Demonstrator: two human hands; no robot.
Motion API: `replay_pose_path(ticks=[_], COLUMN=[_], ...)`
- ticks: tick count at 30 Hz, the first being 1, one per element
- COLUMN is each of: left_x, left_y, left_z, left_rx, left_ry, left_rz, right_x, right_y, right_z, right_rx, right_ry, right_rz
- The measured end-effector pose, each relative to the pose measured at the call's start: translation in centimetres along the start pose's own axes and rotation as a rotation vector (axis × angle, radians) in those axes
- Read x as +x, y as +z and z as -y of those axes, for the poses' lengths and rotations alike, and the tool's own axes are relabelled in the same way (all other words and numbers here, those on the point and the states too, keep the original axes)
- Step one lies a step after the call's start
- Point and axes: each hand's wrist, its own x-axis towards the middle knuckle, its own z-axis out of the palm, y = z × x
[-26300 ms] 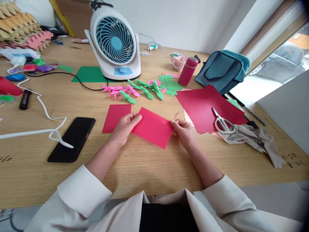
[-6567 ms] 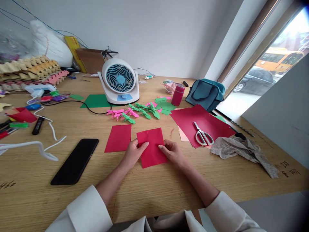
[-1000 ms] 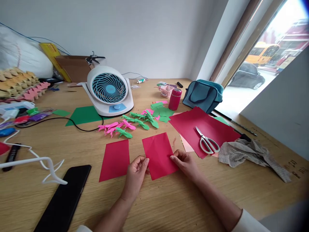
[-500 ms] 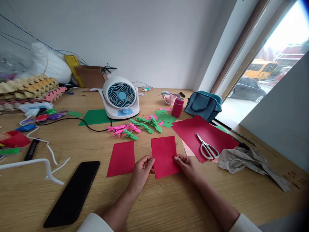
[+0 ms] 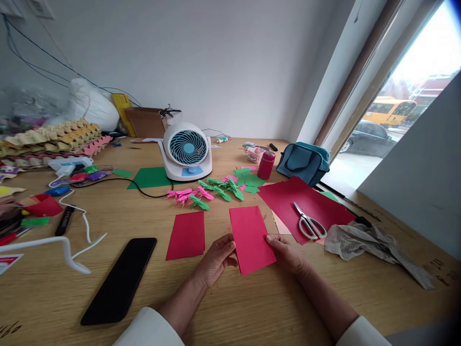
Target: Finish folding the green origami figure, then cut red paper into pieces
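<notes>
A red paper rectangle (image 5: pixel 251 239) is held between both hands above the wooden table. My left hand (image 5: pixel 218 259) pinches its left edge between thumb and fingers. On its right edge, the thumb and fingers of my right hand (image 5: pixel 287 251) are closed; some fingertips are hidden behind the sheet. To the left lies a stack of red paper rectangles (image 5: pixel 186 235). Large red sheets (image 5: pixel 284 199) rest at the right, with white-handled scissors (image 5: pixel 311 227) on top. Folded green paper shapes (image 5: pixel 236 191) and pink ones (image 5: pixel 180 196) lie beyond my hands.
A black phone (image 5: pixel 120 280) lies at the front left, near a white bent rod (image 5: pixel 66 245). Farther back stand a white fan (image 5: pixel 188 149), a red canister (image 5: pixel 266 165) and a teal bag (image 5: pixel 303 161). A grey cloth (image 5: pixel 356 240) is at right.
The held red sheet has tilted, its lower end swinging to the right and nearer me. Both hands still grip it. The camera view has turned slightly left.
</notes>
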Motion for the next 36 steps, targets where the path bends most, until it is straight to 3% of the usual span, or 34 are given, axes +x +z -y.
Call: replay_pose_path(ticks=[8, 13, 19, 29, 32, 36], left_x=[-0.3, -0.5, -0.6, -0.7, -0.5, 0.0], left_y=[0.5, 0.7, 0.9, 0.9, 1.0, 1.0], left_z=[0.3, 0.5, 0.5, 0.4, 0.3, 0.3], left_rx=[-0.062, -0.073, -0.048, -0.066, -0.052, 0.113], left_ry=[-0.040, -0.033, -0.027, -0.046, -0.035, 0.088], left_rz=[0.123, 0.115, 0.066, 0.086, 0.030, -0.157], right_x=[-0.2, -0.2, -0.1, -0.2, -0.1, 0.1], right_y=[-0.1, 0.0, -0.3, 0.0, -0.1, -0.1], right_z=[0.2, -0.2, -0.9, -0.9, -0.9, -0.7], right_rx=[0.075, 0.147, 0.085, 0.006, -0.017, -0.039], right_ry=[0.068, 0.111, 0.150, 0.175, 0.154, 0.117], right_rz=[-0.010, -0.029, 0.055, 0.119, 0.109, 0.066])
